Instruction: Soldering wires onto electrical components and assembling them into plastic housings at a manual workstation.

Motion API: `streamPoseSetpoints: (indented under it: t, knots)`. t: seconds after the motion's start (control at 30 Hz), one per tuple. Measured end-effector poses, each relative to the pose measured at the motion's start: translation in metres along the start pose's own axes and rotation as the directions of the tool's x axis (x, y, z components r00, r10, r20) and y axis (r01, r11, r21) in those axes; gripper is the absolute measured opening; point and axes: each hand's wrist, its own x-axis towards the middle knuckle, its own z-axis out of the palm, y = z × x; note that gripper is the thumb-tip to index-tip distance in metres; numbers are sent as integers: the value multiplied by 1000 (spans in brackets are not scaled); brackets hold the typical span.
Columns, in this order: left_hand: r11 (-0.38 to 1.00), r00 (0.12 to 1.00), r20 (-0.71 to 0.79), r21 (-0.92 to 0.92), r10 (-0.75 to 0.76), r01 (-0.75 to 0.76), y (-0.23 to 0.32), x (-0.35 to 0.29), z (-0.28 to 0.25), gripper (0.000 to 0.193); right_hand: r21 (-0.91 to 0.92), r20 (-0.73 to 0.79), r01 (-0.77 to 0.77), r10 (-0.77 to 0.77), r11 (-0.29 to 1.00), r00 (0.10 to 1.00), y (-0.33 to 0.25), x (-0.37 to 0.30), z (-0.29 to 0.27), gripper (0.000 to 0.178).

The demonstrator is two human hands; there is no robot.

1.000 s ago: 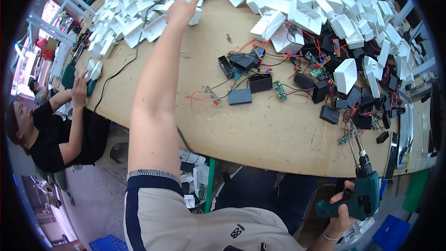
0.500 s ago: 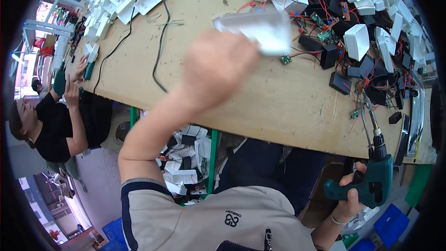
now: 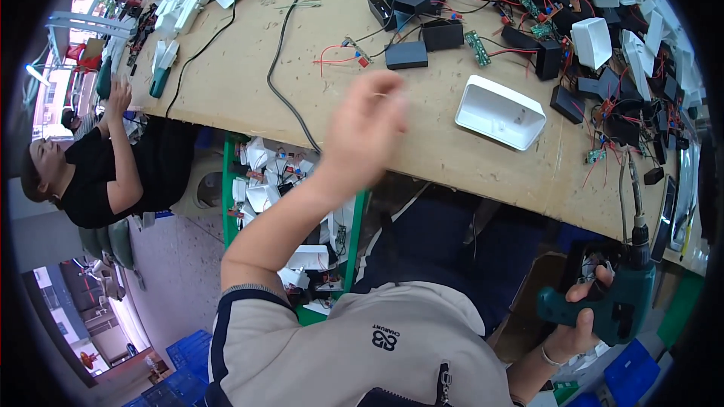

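Note:
My left hand (image 3: 364, 130) is over the middle of the table, smeared by motion. Its fingers look bent, and I see no clear object in them. To its right a white plastic housing (image 3: 501, 114) lies with its hollow side up. Just beyond the hand are a dark rectangular box (image 3: 406, 54) and a small circuit board (image 3: 354, 50) with red wires. At the table's front right, my right hand (image 3: 584, 316) is closed round the handle of a green pistol-grip soldering gun (image 3: 627, 298). Its long metal tip points up toward the heap of parts.
A heap of black boxes, wires and circuit boards (image 3: 477, 48) covers the right side, with white housings (image 3: 590, 43) among it. Black cables (image 3: 283, 45) cross the table at left. Below the edge stands a green-framed bin (image 3: 229, 181) of parts. A person (image 3: 83, 196) works at far left.
The white housing that my left hand held is now on the table, to the right. Black boxes and wires now show beyond my hand. My view has shifted slightly; the right hand keeps its grip.

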Motion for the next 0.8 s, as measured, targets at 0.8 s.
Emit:
streamPoseSetpoints:
  t: [0.8]
  knots:
    - [750,950,-300,-648,-89,-135,5,111,-15,10,74,-30,10,-7,997,1000,1,9,5,62]
